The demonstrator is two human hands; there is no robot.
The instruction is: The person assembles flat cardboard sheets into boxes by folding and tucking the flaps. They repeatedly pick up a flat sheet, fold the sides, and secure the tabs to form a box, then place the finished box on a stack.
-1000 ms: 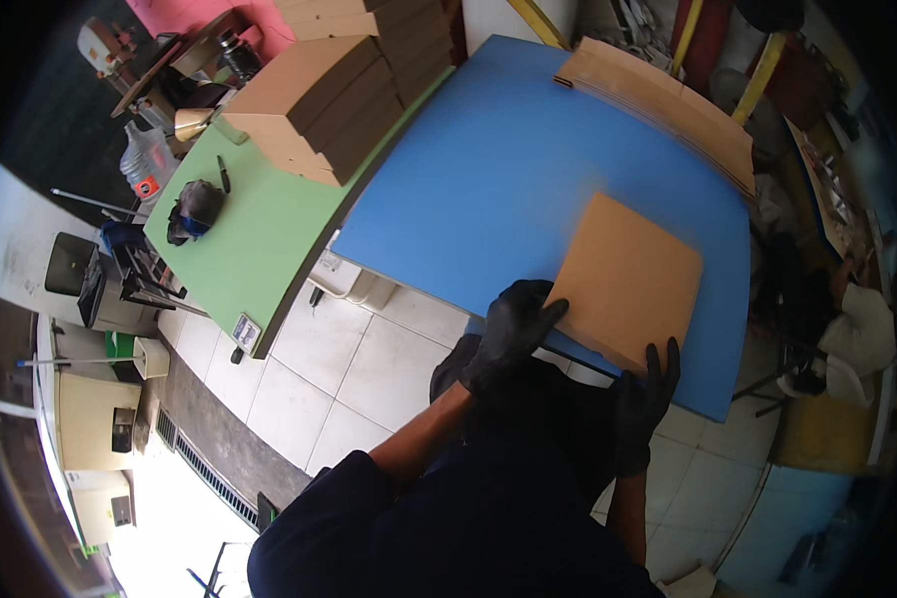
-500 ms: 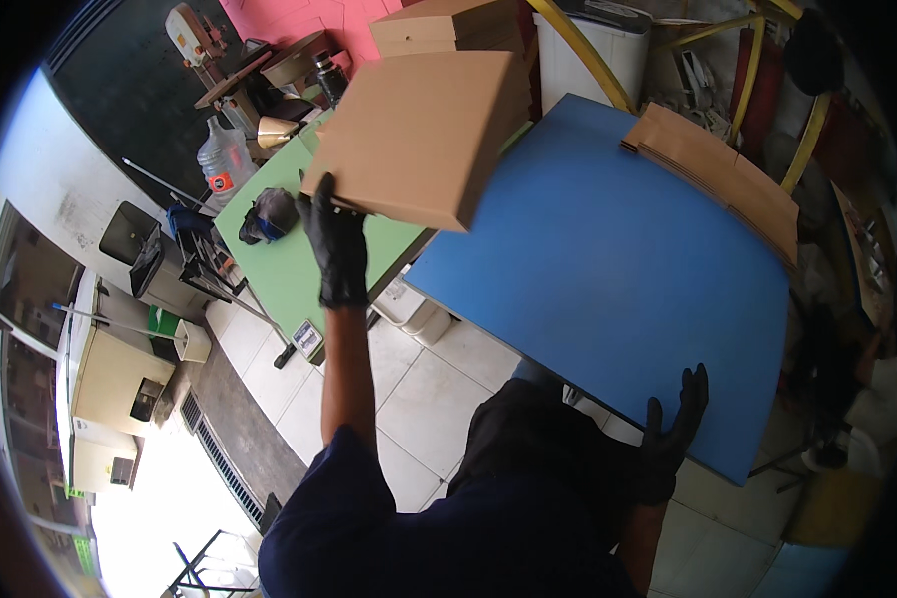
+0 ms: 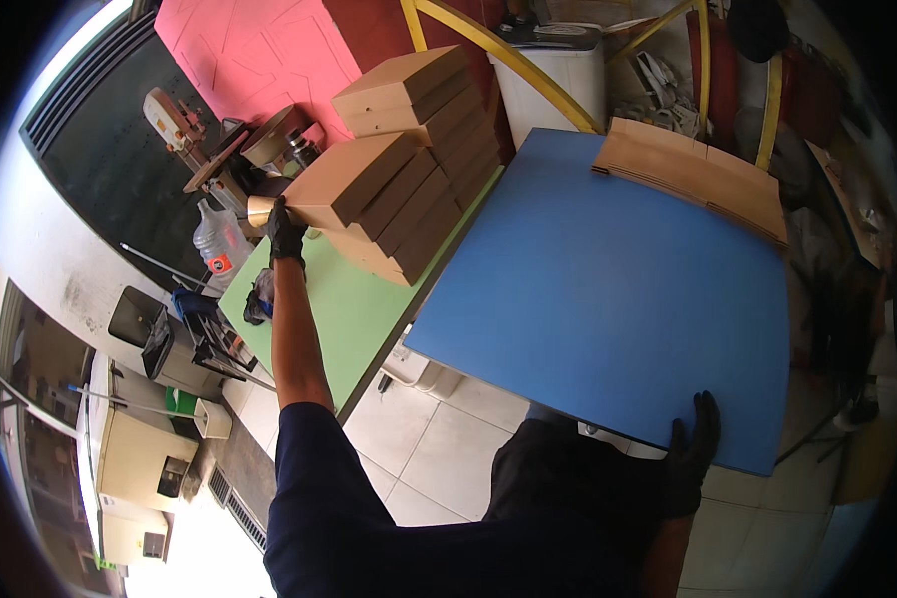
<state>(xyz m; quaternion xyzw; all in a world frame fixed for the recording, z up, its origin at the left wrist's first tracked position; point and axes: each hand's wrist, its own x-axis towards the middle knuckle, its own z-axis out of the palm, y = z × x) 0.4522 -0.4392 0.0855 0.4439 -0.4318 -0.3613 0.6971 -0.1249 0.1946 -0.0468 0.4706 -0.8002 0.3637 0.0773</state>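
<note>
Now my left hand [image 3: 286, 235] holds the end of a flat cardboard box [image 3: 352, 179], lying on the box stack [image 3: 424, 204] and pointing away, up-right. My right hand [image 3: 691, 450] rests flat on the blue counter [image 3: 608, 289].

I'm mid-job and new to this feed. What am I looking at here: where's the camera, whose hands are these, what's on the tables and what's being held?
The camera is a fisheye worn on the person's head, looking down, so straight edges bend. Both hands wear black gloves. The left hand reaches out and holds the end of a flat cardboard box at a stack of similar boxes on the green table. The right hand rests on the near edge of the blue table, which carries flattened cardboard sheets at its far edge.
</note>
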